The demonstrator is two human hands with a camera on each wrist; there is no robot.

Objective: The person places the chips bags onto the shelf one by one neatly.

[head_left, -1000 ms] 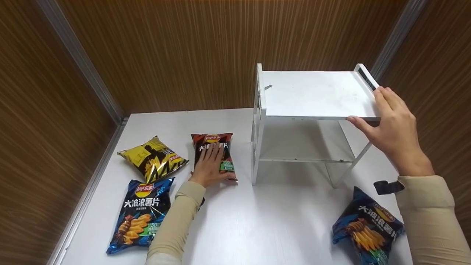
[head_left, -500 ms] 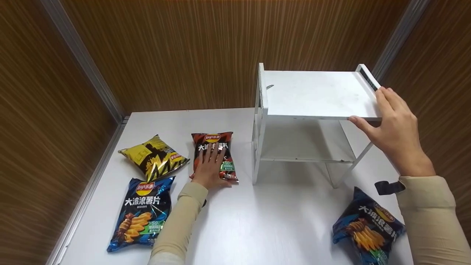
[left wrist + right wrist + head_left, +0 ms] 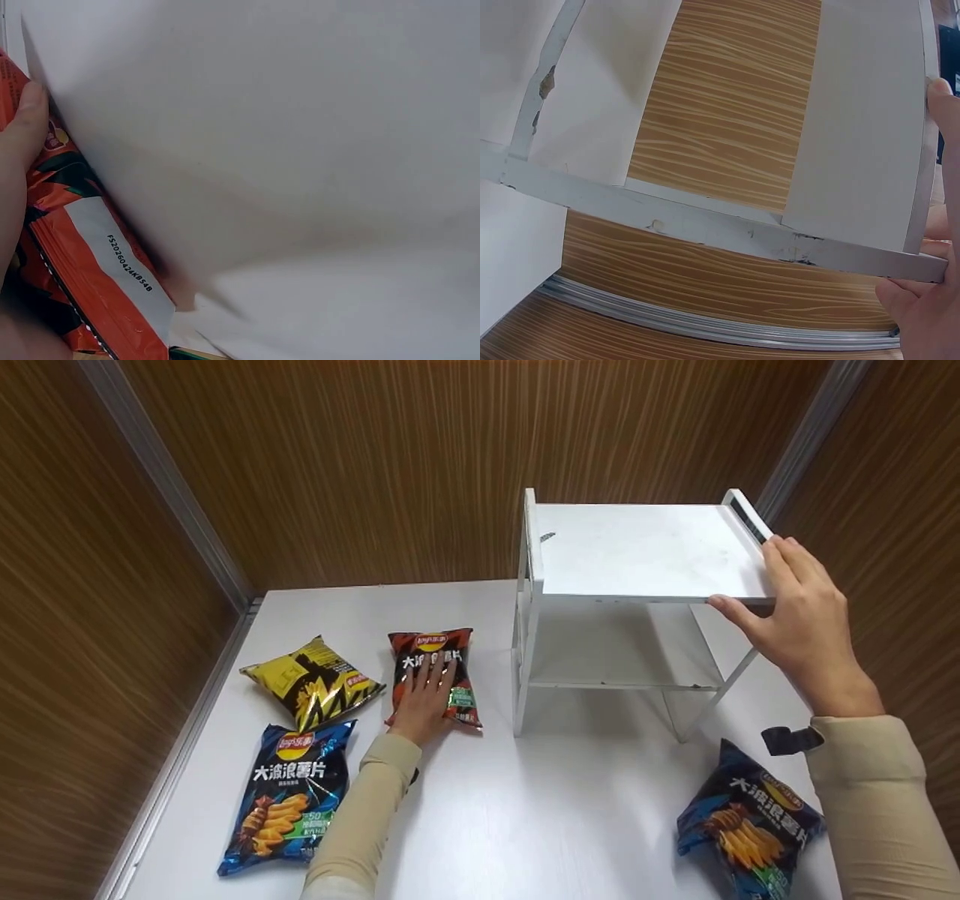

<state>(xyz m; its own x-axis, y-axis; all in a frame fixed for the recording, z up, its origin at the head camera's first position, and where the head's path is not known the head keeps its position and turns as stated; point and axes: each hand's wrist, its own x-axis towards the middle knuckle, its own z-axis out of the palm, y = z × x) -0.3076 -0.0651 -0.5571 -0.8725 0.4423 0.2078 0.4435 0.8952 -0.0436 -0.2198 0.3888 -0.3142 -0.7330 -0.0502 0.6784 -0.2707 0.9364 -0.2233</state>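
In the head view a red-and-black bag of potato chips [image 3: 460, 706] lies on the table, left of a white two-tier shelf [image 3: 637, 547]. My left hand [image 3: 421, 705] rests on that bag, its fingers straight and spread over the front. The left wrist view has the thumb [image 3: 27, 120] touching the bag's side beside the printed seam. At the shelf's right front corner, my right hand [image 3: 806, 622] grips the upper board and side rail. Its thumb lies at the board's front edge while the fingers reach over the rail, as the right wrist view also partly shows.
A yellow chip bag [image 3: 311, 679] lies at the left, overlapping the top of a blue chip bag [image 3: 281, 802]. Another blue chip bag [image 3: 750, 825] lies at the right front, near the right sleeve. Wood-patterned walls [image 3: 390, 472] enclose the table [image 3: 480, 825].
My left thumb, spread over the bag's lower right corner a second ago, has drawn in and is now hidden in the head view. The right hand and shelf hold still.
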